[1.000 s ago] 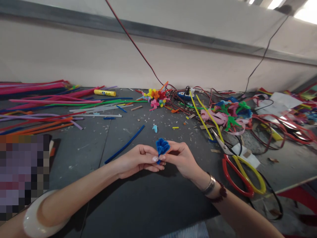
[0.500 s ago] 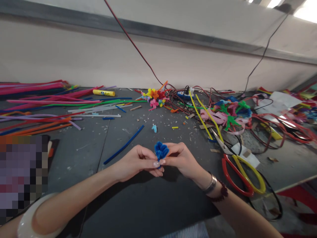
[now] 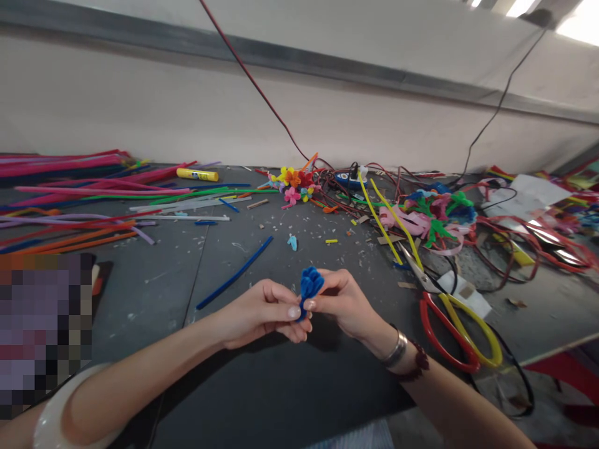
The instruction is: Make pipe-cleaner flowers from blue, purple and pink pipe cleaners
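A blue pipe-cleaner flower (image 3: 309, 288) is pinched between the closed fingers of the left hand (image 3: 262, 315) and right hand (image 3: 344, 305), its long axis upright, tilted slightly rightward. The label on a yellow glue stick (image 3: 197, 174) is too small to read. Behind the dark worktable (image 3: 262, 390) rises a pale wall (image 3: 140, 112).

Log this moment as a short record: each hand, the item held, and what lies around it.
left hand: left hand pinches the base of the blue pipe-cleaner flower
right hand: right hand holds the same flower from the other side
loose nearby: blue pipe cleaner lying on the grey work table
tool: red-and-yellow-handled scissors, right of the hands, lying on the table
further back: pipe-cleaner bundles, yellow glue stick, multicoloured pipe-cleaner flowers
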`<state>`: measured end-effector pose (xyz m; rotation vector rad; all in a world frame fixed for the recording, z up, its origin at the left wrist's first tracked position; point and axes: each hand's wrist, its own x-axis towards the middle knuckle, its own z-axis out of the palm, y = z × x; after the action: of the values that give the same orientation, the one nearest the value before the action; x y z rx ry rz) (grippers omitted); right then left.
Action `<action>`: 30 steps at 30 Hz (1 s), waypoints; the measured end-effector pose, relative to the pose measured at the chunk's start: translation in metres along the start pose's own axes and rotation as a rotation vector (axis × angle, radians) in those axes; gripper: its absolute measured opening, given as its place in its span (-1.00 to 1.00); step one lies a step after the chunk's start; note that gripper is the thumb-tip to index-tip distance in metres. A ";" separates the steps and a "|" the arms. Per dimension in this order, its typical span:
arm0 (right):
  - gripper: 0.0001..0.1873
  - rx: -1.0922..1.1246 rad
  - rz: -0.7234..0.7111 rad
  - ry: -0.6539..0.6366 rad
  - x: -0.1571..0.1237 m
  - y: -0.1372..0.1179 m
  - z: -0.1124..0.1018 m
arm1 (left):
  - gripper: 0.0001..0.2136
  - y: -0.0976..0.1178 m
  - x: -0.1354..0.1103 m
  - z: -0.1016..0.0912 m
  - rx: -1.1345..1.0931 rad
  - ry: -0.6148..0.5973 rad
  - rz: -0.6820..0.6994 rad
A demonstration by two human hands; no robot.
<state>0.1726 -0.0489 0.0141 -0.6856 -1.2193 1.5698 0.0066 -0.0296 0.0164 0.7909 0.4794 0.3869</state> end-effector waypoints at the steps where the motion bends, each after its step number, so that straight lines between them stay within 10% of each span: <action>1: -0.87 -0.014 -0.009 0.009 0.000 0.001 0.000 | -0.83 0.000 0.000 0.000 -0.005 0.007 0.005; 13: -0.96 0.052 -0.008 -0.044 -0.005 0.009 0.004 | -0.82 -0.006 0.002 0.005 0.012 0.044 0.104; 21: -0.95 -0.482 -0.229 0.076 -0.001 -0.007 -0.002 | -0.74 0.038 -0.007 -0.013 0.661 0.226 0.279; 30: -0.93 -0.554 -0.261 -0.104 -0.002 -0.003 0.002 | -0.89 0.062 -0.028 0.019 0.998 0.236 0.266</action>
<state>0.1727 -0.0517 0.0173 -0.7580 -1.7725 1.0633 -0.0155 -0.0150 0.0821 1.8001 0.8059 0.4885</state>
